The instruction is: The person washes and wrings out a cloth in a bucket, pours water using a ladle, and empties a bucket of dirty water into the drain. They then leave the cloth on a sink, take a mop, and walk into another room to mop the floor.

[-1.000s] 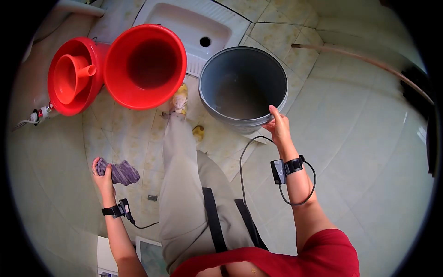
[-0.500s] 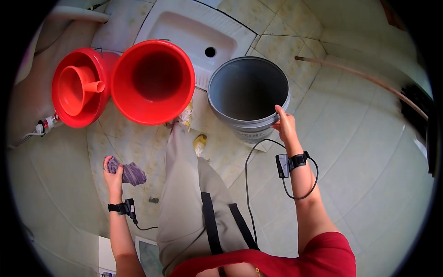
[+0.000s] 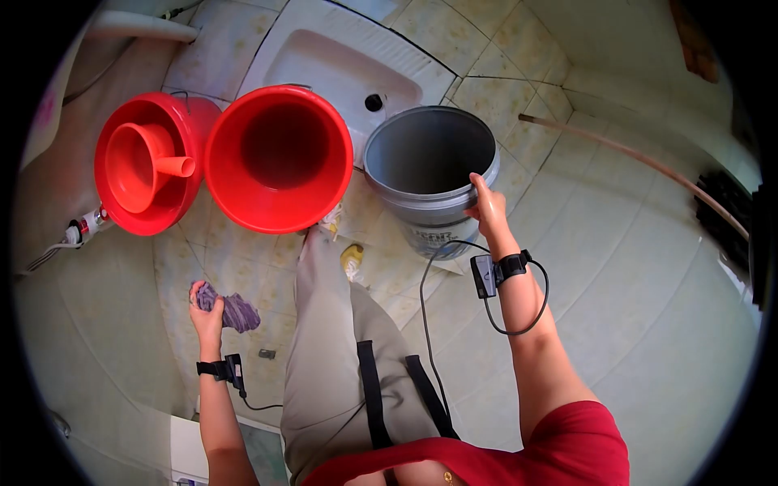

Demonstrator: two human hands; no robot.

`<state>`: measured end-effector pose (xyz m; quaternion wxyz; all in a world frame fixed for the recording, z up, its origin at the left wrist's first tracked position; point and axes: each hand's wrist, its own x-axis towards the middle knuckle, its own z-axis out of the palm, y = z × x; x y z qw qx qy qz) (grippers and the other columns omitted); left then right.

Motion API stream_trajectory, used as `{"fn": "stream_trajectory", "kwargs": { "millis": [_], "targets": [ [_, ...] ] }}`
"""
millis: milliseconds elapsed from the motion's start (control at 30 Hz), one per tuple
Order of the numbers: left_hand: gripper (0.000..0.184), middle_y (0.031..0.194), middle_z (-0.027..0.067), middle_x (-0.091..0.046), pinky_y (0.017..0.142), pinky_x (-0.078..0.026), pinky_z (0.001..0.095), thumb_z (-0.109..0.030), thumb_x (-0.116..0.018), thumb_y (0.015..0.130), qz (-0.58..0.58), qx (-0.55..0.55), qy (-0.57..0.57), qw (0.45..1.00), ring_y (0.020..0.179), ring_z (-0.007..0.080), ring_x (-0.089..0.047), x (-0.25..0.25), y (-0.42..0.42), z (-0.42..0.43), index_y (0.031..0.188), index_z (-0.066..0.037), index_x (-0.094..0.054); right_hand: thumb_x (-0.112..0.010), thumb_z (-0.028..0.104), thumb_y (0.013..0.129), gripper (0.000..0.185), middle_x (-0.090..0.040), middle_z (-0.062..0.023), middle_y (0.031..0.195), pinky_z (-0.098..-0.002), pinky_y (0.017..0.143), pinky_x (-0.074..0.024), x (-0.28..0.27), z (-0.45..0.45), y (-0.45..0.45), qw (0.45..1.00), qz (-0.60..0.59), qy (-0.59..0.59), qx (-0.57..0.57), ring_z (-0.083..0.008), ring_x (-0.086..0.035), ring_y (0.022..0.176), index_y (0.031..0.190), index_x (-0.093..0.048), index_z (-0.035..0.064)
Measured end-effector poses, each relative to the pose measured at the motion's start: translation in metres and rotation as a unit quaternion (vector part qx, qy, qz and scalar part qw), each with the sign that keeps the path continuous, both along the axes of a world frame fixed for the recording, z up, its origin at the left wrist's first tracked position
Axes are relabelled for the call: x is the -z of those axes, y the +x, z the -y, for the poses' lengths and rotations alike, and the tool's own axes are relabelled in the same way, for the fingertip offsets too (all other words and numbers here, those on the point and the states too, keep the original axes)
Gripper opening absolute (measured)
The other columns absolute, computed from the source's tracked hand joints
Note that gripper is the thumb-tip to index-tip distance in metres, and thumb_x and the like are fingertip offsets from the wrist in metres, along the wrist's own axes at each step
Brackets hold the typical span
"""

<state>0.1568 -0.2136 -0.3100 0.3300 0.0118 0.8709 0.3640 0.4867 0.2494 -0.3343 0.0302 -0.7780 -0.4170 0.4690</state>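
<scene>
My right hand (image 3: 489, 209) grips the near right rim of a grey bucket (image 3: 433, 209), thumb over the lip and fingers against the outer wall. The bucket leans slightly, its dark inside facing me and lettering showing on its side. In my left hand (image 3: 207, 314) is a crumpled purple cloth (image 3: 238, 313), held out low over the tiled floor at the left. Left of the grey bucket stands a red bucket (image 3: 334, 182). Beside that one is another red bucket (image 3: 194, 134) with an orange-red dipper (image 3: 130, 174) in its top.
A white squat toilet (image 3: 284, 61) with a dark drain hole lies behind the buckets. A long thin pole (image 3: 632, 160) leans along the right wall. Hoses and a pipe (image 3: 142, 27) run along the left side. A small drain cover (image 3: 267, 354) is set in the floor.
The grey bucket has tipped a little, showing more of its lettered side, with my right hand still on its rim. The whole view has shifted slightly; my left hand keeps the cloth.
</scene>
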Motion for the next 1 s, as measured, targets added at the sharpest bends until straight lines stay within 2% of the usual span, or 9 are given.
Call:
{"fn": "stream_trajectory", "kwargs": {
  "millis": [67,133,233,600,700,800,867,1000],
  "targets": [
    [0.042,0.101,0.0038,-0.051,0.082,-0.041,0.0259,0.003,-0.060,0.071,0.004,-0.002,-0.010,1.000,0.090,0.0135,-0.051,0.005,-0.005,0.000,0.110,-0.005,-0.051,-0.069,0.049,0.071,0.057,-0.050,-0.0061,0.064,-0.0261,0.047,-0.0476,0.002,-0.006,-0.013,1.000,0.016,-0.014,-0.001,-0.0150,-0.050,0.051,0.076,-0.057,-0.0074],
    [0.041,0.101,0.0038,-0.051,0.082,-0.041,0.0258,0.003,-0.060,0.071,0.020,-0.006,-0.014,1.000,0.090,0.0134,-0.051,0.011,-0.007,0.004,0.111,-0.005,-0.051,-0.070,0.046,0.069,0.064,-0.055,-0.0130,0.071,-0.0334,0.050,-0.0488,0.003,-0.011,-0.023,1.000,0.009,-0.012,0.010,-0.0210,-0.055,0.054,0.080,-0.057,-0.0156],
    [0.041,0.101,0.0039,-0.051,0.082,-0.041,0.0255,0.003,-0.060,0.071,0.036,-0.008,-0.012,0.999,0.090,0.0133,-0.050,0.011,-0.007,0.007,0.110,-0.005,-0.051,-0.069,0.047,0.069,0.067,-0.057,-0.0142,0.074,-0.0336,0.051,-0.0505,0.004,-0.008,-0.039,1.000,0.006,-0.003,0.005,-0.0219,-0.057,0.058,0.083,-0.057,-0.0168],
    [0.042,0.101,0.0038,-0.052,0.082,-0.041,0.0252,0.003,-0.061,0.071,0.036,-0.015,0.000,0.999,0.089,0.0124,-0.051,0.010,-0.007,0.001,0.111,-0.005,-0.051,-0.069,0.052,0.067,0.065,-0.061,-0.0150,0.080,-0.0334,0.053,-0.0525,0.023,-0.027,-0.110,0.994,0.074,-0.016,-0.076,-0.0248,-0.061,0.064,0.074,-0.062,-0.0116],
    [0.042,0.099,0.0033,-0.052,0.081,-0.041,0.0251,0.003,-0.061,0.071,0.084,-0.043,-0.007,0.995,0.088,0.0119,-0.051,0.015,-0.008,0.010,0.111,-0.005,-0.051,-0.069,0.054,0.066,0.067,-0.061,-0.0163,0.082,-0.0330,0.054,-0.0527,0.031,-0.029,-0.127,0.991,0.094,-0.021,-0.098,-0.0256,-0.062,0.066,0.075,-0.062,-0.0119],
    [0.041,0.097,0.0029,-0.052,0.079,-0.042,0.0251,0.003,-0.060,0.071,0.062,-0.036,-0.003,0.997,0.086,0.0113,-0.051,0.020,-0.002,0.016,0.110,-0.004,-0.051,-0.071,0.055,0.064,0.069,-0.061,-0.0151,0.083,-0.0341,0.054,-0.0526,0.055,-0.037,-0.123,0.993,0.073,-0.032,-0.083,-0.0245,-0.061,0.066,0.082,-0.062,-0.0102],
    [0.041,0.095,0.0026,-0.052,0.078,-0.042,0.0251,0.004,-0.060,0.071,0.078,-0.042,-0.008,0.996,0.084,0.0111,-0.051,0.023,-0.001,0.022,0.110,-0.004,-0.051,-0.073,0.052,0.066,0.066,-0.060,-0.0130,0.086,-0.0349,0.057,-0.0524,0.065,-0.039,-0.124,0.998,-0.007,-0.051,-0.038,-0.0237,-0.059,0.067,0.091,-0.060,-0.0078],
    [0.043,0.093,0.0017,-0.052,0.074,-0.044,0.0233,0.006,-0.059,0.072,0.075,-0.022,-0.004,0.997,0.080,0.0096,-0.052,0.030,0.002,0.028,0.112,-0.005,-0.050,-0.075,0.045,0.068,0.061,-0.059,-0.0115,0.090,-0.0353,0.061,-0.0519,0.057,-0.047,-0.132,0.996,-0.038,-0.083,-0.005,-0.0235,-0.057,0.069,0.097,-0.059,-0.0064]
  ]
}}
